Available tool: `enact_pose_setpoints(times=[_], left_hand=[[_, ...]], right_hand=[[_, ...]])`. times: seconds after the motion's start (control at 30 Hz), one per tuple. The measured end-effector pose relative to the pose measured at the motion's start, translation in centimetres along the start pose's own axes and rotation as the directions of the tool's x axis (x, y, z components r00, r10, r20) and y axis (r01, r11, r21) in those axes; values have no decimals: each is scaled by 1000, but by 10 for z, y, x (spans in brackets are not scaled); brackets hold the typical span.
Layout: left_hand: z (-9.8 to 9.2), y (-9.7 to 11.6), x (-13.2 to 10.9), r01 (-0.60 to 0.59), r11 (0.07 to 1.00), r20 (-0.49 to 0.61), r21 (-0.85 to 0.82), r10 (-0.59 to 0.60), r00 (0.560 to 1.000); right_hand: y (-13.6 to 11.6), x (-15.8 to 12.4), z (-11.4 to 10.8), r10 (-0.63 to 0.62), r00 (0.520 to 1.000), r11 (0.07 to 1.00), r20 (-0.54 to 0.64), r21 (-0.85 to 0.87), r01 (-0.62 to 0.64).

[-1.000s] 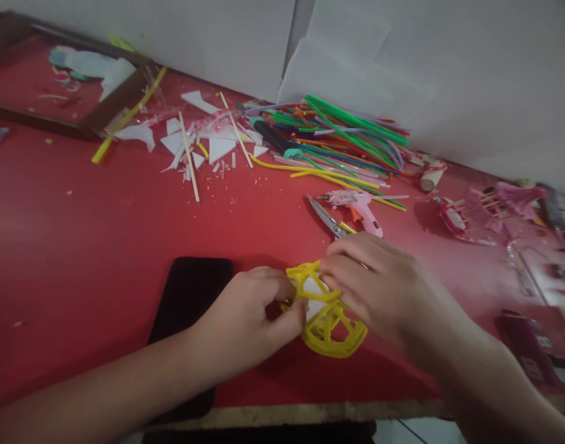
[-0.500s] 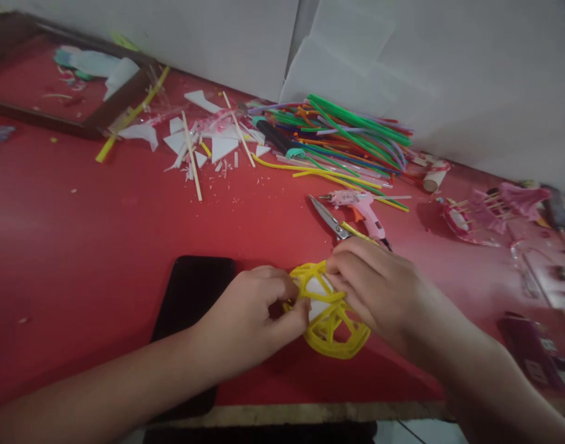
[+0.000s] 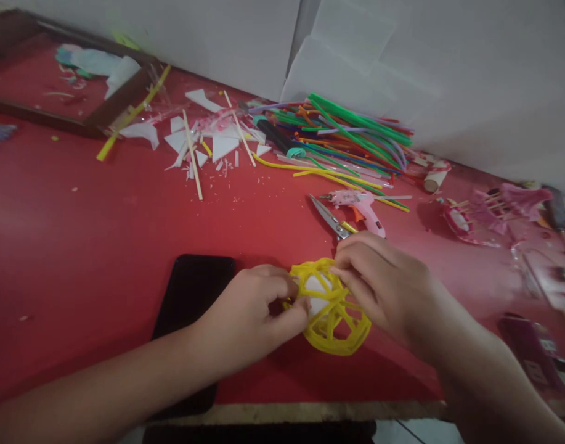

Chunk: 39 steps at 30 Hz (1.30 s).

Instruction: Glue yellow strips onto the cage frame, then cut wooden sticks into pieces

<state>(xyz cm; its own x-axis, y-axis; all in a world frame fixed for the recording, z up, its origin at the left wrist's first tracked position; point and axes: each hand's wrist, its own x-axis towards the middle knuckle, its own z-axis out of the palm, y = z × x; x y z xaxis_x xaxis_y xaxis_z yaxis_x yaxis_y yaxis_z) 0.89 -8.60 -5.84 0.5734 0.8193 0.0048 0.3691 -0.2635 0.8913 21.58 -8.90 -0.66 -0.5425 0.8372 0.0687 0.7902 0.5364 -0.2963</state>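
Note:
A rounded openwork frame of yellow pipe cleaners (image 3: 337, 342) stands over the table's near edge, with a white piece (image 3: 317, 283) showing through its gaps. My left hand (image 3: 264, 308) pinches its left side between thumb and fingers. At its upper right edge, the closed fingers of my right hand (image 3: 379, 283) press on a yellow pipe cleaner; the fingertips partly hide the spot. A short yellow end (image 3: 349, 227) sticks out past the right knuckles. Scissors (image 3: 327, 216) lie just beyond that hand, handles hidden, touching or close to a pink glue gun (image 3: 363, 206).
A black phone or tablet (image 3: 194, 283) lies partly under my left forearm. Coloured pipe cleaners (image 3: 356, 135) are heaped at the back, beside white scraps (image 3: 224, 148) and wooden sticks (image 3: 192, 154). A pink model with skewers (image 3: 485, 209) sits right. A dark wooden frame (image 3: 118, 95) is back left.
My right hand has shifted slightly right and its fingers have moved along the frame's upper edge. Less of the yellow end beyond the knuckles shows. My left hand keeps its hold.

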Motion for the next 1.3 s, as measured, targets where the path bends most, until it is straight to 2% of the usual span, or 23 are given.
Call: enact_pose_setpoints(times=[0.17, 0.33, 0.53, 0.77, 0.87, 0.93, 1.13, 1.3], left_hand=[[-1, 1, -1, -3, 1000, -9, 14, 3, 1000], [-1, 1, -1, 4, 1000, 25, 21, -4, 1000], [-1, 1, 0, 25, 999, 15, 34, -25, 1000], [0, -1, -2, 12, 1000, 8, 6, -12, 1000], [1, -2, -2, 19, 1000, 14, -5, -19, 1000], [1, -2, -2, 27, 1000, 15, -8, -27, 1000], [1, -2, -1, 14, 1000, -8, -19, -14, 1000], [2, -2, 0, 5, 999, -21, -40, -6, 1000]], right_hand=[[-4, 0, 5, -64, 998, 997, 21, -38, 65], [-8, 6, 12, -72, 997, 982, 1, -176, 72], [-10, 10, 8, -135, 991, 954, -17, -271, 126], [-5, 1, 8, -286, 950, 914, -122, -334, 232], [-5, -1, 8, -312, 935, 910, -171, -338, 242], [-5, -3, 10, -285, 940, 928, -186, -301, 221], [-3, -3, 17, -86, 979, 994, -183, -76, 74], [-2, 1, 17, -67, 972, 997, -227, -38, 60]])
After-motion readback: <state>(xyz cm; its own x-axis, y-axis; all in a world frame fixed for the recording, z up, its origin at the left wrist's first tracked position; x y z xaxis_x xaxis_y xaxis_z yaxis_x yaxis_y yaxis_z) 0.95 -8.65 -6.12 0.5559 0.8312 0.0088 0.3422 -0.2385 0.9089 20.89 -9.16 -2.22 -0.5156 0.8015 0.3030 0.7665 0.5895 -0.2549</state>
